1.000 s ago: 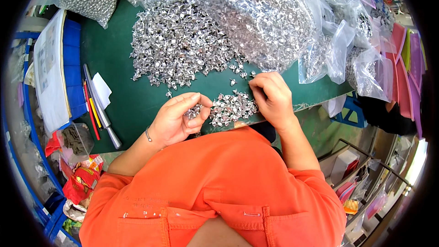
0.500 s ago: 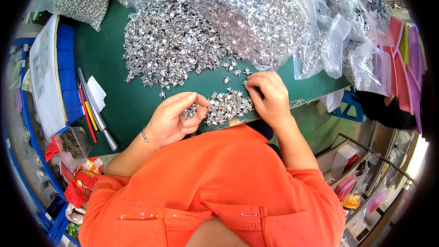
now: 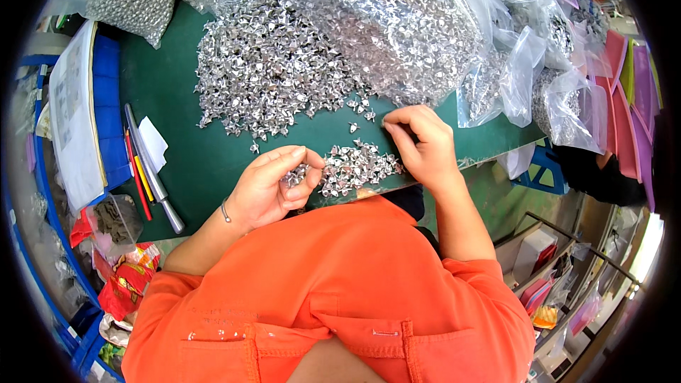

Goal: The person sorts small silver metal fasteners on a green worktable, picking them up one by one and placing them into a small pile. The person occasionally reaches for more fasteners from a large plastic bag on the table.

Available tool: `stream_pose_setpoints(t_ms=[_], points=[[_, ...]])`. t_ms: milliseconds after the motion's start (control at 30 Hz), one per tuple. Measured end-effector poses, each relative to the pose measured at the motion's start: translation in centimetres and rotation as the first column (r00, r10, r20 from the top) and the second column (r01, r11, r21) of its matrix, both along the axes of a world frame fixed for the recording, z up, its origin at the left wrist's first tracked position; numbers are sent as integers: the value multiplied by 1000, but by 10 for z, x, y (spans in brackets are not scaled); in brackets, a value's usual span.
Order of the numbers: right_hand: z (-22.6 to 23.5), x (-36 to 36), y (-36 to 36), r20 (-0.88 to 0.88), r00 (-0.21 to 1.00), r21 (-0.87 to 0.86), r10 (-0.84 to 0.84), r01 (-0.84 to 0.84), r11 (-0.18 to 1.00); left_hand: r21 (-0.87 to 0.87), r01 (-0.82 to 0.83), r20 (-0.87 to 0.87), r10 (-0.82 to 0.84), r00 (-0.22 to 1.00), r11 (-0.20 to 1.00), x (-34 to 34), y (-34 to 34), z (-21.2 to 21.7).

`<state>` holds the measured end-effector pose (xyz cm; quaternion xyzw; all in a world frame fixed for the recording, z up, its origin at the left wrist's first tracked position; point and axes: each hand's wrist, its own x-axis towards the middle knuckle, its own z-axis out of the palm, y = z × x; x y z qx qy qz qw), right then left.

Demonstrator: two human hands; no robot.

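Observation:
On the green table lies a small pile of shiny silver metal parts (image 3: 355, 168), each with pointed prongs, close to the front edge. My left hand (image 3: 273, 181) curls at the left end of this pile, thumb and forefinger nearly meeting. Several of the same parts show inside its bent fingers. To the right and slightly beyond the pile is my right hand (image 3: 424, 143), thumb and forefinger pinched together; what sits at their tips is too small to make out. A few loose parts (image 3: 354, 128) lie between the hands and a big heap of such parts (image 3: 273, 71).
A clear plastic bag (image 3: 404, 35) of parts covers the heap's right side. More filled bags (image 3: 521, 71) stand far right. At left are a bag of round metal pieces (image 3: 135, 0), a paper document (image 3: 74, 120), pens (image 3: 138, 174) and a knife-like tool (image 3: 156, 177).
My right hand has shifted a little right, off the small pile's right end, uncovering more of its parts. My left hand stays in place. The whole view has moved slightly.

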<state>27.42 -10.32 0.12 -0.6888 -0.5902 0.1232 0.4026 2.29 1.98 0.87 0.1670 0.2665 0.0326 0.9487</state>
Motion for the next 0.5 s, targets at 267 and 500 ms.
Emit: stream_pose_setpoints(t_ms=[267,500], points=[[16,6,-6,-42,984,-11,-173,172,985,-21,-1,13,1,1000,1000,0,0,-2],[0,-3,-6,169,982,-24,81,-78,997,-32,11,13,-11,1000,999,3,0,-2]])
